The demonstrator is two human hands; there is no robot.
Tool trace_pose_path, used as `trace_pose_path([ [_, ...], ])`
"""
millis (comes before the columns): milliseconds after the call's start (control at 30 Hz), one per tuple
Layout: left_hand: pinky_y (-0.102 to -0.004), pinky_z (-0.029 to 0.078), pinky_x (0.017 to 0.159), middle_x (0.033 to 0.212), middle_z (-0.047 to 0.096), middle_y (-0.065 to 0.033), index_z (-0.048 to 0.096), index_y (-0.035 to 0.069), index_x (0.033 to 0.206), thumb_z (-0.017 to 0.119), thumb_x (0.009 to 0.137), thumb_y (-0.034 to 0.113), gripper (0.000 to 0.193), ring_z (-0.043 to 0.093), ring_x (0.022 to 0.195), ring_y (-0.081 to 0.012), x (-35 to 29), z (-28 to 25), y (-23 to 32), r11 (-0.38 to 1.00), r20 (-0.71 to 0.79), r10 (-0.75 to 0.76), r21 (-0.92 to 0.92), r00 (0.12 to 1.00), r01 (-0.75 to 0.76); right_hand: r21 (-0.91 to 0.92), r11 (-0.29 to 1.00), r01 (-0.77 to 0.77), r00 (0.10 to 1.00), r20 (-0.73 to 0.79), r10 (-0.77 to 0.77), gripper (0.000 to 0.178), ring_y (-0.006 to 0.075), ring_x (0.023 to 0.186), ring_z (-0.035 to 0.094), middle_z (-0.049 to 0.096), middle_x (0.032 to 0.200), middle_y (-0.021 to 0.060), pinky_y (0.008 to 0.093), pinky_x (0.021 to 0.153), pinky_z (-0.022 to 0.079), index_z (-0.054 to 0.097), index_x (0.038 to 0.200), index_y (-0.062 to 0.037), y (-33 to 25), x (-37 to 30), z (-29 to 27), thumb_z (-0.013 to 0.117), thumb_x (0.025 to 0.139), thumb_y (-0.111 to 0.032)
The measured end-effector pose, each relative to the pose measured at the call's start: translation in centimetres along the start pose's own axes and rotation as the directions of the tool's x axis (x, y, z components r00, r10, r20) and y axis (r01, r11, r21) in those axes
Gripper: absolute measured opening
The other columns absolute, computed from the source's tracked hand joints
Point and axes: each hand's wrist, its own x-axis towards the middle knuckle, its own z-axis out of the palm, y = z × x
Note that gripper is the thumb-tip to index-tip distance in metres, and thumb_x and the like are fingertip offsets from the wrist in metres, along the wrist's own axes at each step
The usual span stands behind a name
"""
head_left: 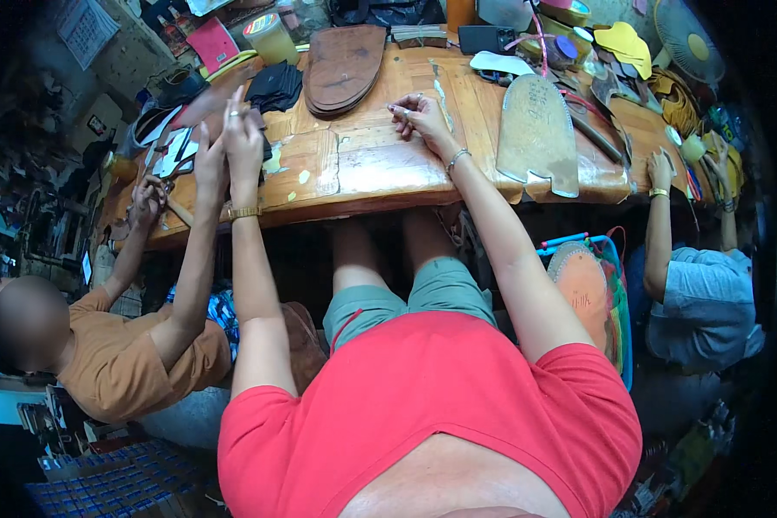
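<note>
Head view: holding right hand (421, 118) narrowly pinched above the tabletop (384, 160), left hand (243, 142) extended near black pieces (274, 85), cannot tell whether gripping anything in either; having these and brown pieces (345, 69) toward the far edge, likely for reach.

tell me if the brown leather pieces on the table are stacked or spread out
Stacked: the brown leather pieces lie one atop another, several edges showing along their lower end.

Grey template (537, 134): handwriting; orange piece (579, 298): dark marks; wall calendar (89, 33): print. None clearly legible.
</note>
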Motion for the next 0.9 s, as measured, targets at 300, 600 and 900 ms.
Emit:
trace_pose_path([
  [300, -0.0355, 0.050, 0.072, 0.094, 0.062, -0.0118, 0.064, 0.005, 0.102, 0.073, 0.072, 0.018, 0.034, 0.062, 0.083, -0.0253, -0.6, 0.2, 3.4, 0.987, 0.419, -0.115, 0.150, 0.901, 0.056, 0.002, 1.000, 0.000, 1.000, 0.000, 0.000, 0.015, 0.0084, 0.051, 0.057, 0.060, 0.069, 0.0039, 0.0208, 0.038, 0.044, 0.061, 0.089, -0.0003, -0.1, 0.0, 0.2, 0.064, 0.086, -0.014],
  [600, -0.0451, 0.041, 0.081, 0.102, 0.061, -0.0108, 0.057, 0.005, 0.116, 0.054, 0.083, 0.019, 0.035, 0.062, 0.094, -0.0246, -3.0, 4.6, 0.3, 0.640, 0.495, -0.127, 0.703, 0.859, -0.310, -0.025, 1.000, -0.017, 1.000, -0.006, 0.017, 0.016, 0.0079, 0.052, 0.058, 0.061, 0.070, 0.0042, 0.0195, 0.041, 0.045, 0.061, 0.091, 0.0007, -0.1, -0.1, -0.4, 0.066, 0.085, -0.014],
  [900, -0.0408, 0.042, 0.077, 0.087, 0.066, -0.0046, 0.065, 0.012, 0.097, 0.049, 0.085, 0.012, 0.020, 0.066, 0.078, -0.0209, -0.4, 6.7, -0.3, 0.602, 0.508, -0.132, 0.723, 0.851, -0.339, -0.026, 1.000, -0.011, 1.000, -0.022, 0.010, 0.015, 0.0089, 0.051, 0.057, 0.061, 0.070, 0.0048, 0.0211, 0.039, 0.045, 0.062, 0.091, 0.0006, 0.3, 0.1, -0.8, 0.064, 0.086, -0.013],
])
